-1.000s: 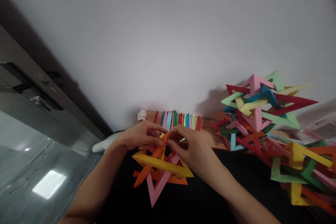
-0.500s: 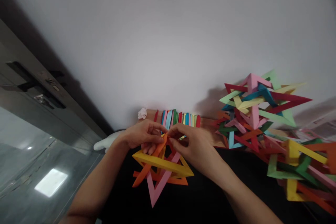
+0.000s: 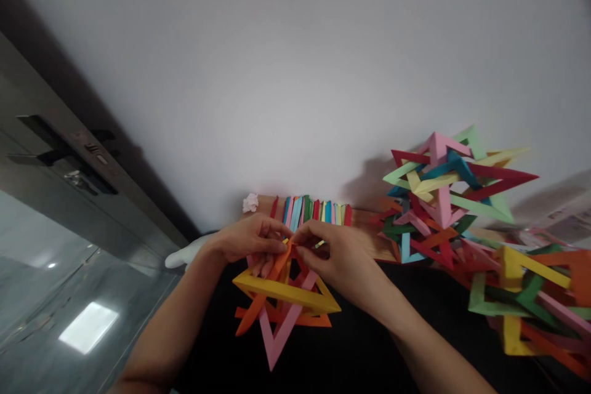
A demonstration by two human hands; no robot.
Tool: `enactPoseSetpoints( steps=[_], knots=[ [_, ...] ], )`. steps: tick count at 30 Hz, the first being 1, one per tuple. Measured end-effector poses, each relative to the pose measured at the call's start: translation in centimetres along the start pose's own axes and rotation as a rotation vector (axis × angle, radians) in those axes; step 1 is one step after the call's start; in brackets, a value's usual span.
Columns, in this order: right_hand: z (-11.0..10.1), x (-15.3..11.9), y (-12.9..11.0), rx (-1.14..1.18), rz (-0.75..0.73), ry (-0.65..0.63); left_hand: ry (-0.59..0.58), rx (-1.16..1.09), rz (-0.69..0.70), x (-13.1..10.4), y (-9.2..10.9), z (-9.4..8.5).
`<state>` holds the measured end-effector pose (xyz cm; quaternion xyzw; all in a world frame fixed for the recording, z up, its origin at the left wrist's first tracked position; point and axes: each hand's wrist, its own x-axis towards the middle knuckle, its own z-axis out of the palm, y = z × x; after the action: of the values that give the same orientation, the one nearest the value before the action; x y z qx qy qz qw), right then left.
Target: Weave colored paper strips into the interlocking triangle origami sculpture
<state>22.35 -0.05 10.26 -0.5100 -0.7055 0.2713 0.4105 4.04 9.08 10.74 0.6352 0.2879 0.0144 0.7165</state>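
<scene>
Both hands meet at the top of a folded-paper star (image 3: 286,292) made of interlaced yellow, orange, pink and red strips. My left hand (image 3: 252,243) is closed, its thumb and fingers pinching an orange paper strip (image 3: 278,265) of the star close to its upper tip. From the other side, my right hand (image 3: 325,246) pinches the same tip between thumb and forefinger. The star hangs below the hands in front of dark cloth, a pink point (image 3: 272,357) facing down. Fingers partly hide the joint at the tip.
Behind the hands, a wooden surface (image 3: 369,240) against the wall holds a row of folded paper strips (image 3: 318,209) and a crumpled tissue (image 3: 250,203). Finished-looking paper stars (image 3: 443,178) are stacked at right, with another star (image 3: 530,301) nearer. A door with a handle (image 3: 55,154) stands at left.
The hands keep their pinch at the star's tip with only slight finger movement. The view has shifted a little; the star's lower orange and pink ends sit slightly lower.
</scene>
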Motion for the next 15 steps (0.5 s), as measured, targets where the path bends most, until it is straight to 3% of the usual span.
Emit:
enactPoseSetpoints(
  steps=[15],
  knots=[
    [-0.02,0.15,0.20,0.026,0.016,-0.005,-0.033,0.007,0.019,0.23,-0.39,-0.40]
  ],
)
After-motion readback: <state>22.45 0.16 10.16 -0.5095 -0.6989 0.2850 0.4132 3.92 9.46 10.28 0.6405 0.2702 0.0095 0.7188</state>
